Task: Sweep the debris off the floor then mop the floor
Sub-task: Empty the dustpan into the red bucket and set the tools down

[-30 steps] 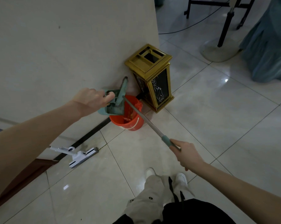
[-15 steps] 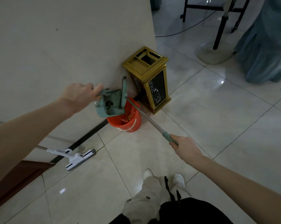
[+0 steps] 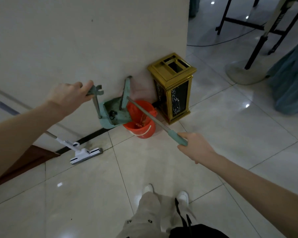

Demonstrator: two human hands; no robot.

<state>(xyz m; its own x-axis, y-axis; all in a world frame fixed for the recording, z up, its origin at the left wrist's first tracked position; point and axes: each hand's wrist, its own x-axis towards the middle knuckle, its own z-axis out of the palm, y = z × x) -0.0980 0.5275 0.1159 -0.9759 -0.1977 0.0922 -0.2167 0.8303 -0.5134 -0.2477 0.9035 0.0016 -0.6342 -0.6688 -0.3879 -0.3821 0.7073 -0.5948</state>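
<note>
My left hand (image 3: 68, 96) grips the top of the teal dustpan's handle, and the dustpan (image 3: 116, 115) hangs tilted over the rim of the red bucket (image 3: 143, 129) by the wall. Dark debris lies in the pan near its comb. My right hand (image 3: 195, 146) holds the teal grip of the broom handle (image 3: 148, 115). The broom head (image 3: 126, 91) stands upright against the wall, just above the dustpan. A white flat mop (image 3: 85, 154) lies on the tiled floor at the left, its pole leaning on the wall.
A gold and black litter bin (image 3: 174, 88) stands right of the bucket at the wall's corner. A round stand base (image 3: 244, 74), black frame legs and a blue-green cloth (image 3: 290, 83) are at the far right. My shoes (image 3: 165, 193) stand on the pale tiles below.
My left hand has drawn the dustpan's handle up and to the left, so the pan now hangs lower and further off the bucket. The broom head has stayed against the wall.
</note>
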